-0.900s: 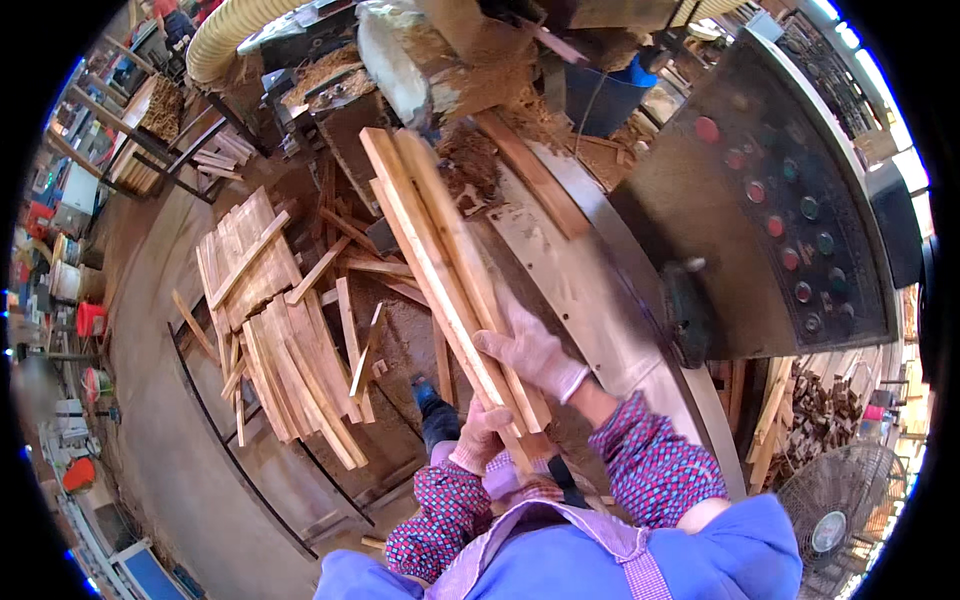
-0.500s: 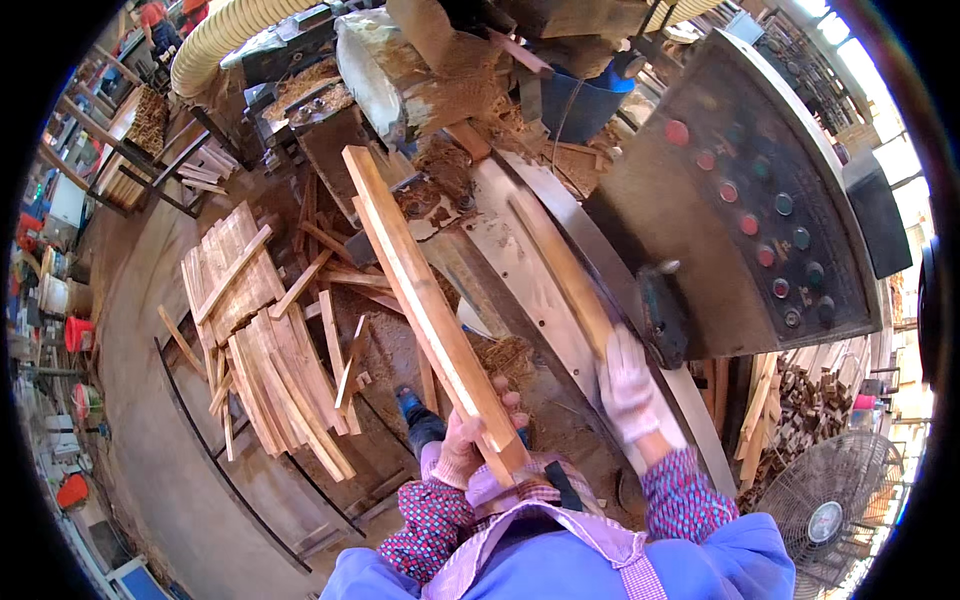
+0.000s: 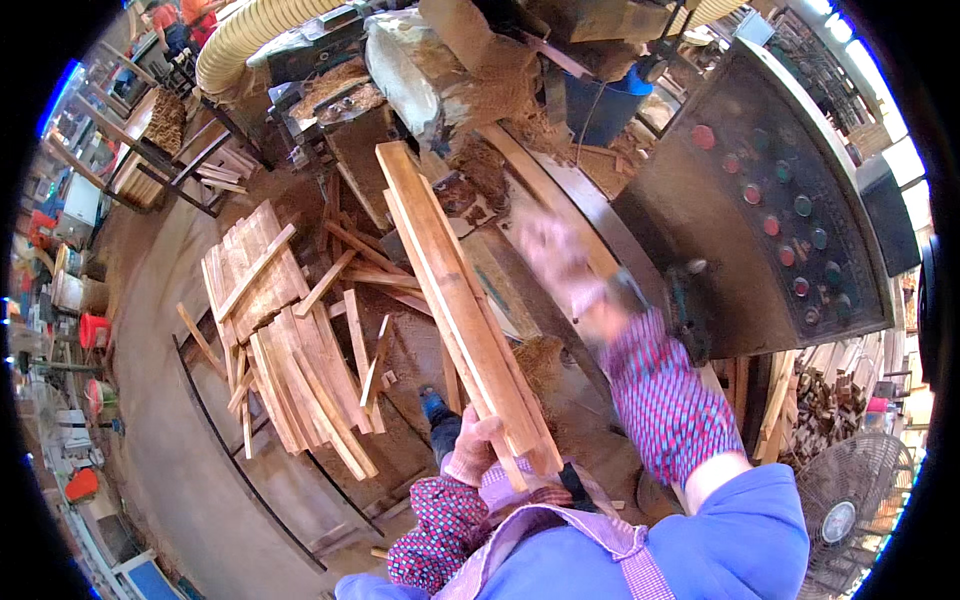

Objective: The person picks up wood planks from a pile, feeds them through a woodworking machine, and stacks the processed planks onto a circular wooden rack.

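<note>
Several long, pale-brown wooden strips (image 3: 462,310) slant before the blue-clad torso (image 3: 590,565), likely stiff, weighty together, best held mid-length; left hand (image 3: 472,448), fingers clasping their near end; right hand (image 3: 560,262) blurred, fingers unreadable.

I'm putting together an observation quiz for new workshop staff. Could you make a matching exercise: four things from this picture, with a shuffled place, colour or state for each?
Things:
1. Hose
2. Bucket
3. Fan
4. Left hand

Descriptions:
A. Low at the right side of the picture
B. Gripping long wooden strips near their lower end
C. Cream-yellow, curving across the upper left of the picture
D. Blue, near the top of the picture

Right pairs: 1-C, 2-D, 3-A, 4-B
</note>
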`<state>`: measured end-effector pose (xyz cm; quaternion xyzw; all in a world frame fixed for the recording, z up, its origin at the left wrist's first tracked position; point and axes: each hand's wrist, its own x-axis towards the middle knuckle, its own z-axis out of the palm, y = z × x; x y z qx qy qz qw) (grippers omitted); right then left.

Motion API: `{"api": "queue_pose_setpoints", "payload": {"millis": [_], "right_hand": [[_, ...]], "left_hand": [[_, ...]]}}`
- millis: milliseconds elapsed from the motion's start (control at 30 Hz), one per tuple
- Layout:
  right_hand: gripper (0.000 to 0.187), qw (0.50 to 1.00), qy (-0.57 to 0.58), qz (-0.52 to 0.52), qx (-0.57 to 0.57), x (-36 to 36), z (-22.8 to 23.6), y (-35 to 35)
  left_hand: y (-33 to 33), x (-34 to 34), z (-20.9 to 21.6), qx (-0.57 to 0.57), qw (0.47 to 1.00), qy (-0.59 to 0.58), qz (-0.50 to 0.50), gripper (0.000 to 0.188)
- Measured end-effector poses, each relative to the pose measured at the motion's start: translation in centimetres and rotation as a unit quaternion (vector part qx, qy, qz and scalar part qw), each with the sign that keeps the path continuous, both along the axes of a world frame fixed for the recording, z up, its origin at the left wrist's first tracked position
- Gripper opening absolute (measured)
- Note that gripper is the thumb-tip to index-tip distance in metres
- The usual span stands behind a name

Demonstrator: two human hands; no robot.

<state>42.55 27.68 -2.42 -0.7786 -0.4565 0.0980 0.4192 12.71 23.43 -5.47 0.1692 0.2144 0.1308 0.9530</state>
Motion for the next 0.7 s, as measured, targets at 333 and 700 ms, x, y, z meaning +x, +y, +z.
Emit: {"api": "queue_pose_setpoints", "payload": {"millis": [333, 700], "right_hand": [[0.059, 0.928, 0.342, 0.044, -0.141, -12.2, 5.9, -13.2], [0.07, 0.971, 0.104, -0.104, -0.186, -10.5, 7.0, -22.1]], "left_hand": [[-2.3, -0.1, -0.7, 0.01, 0.999, 0.023, -0.025, 0.069], [-5.8, 4.2, -0.9, 0.012, 0.994, 0.11, 0.022, 0.043]]}}
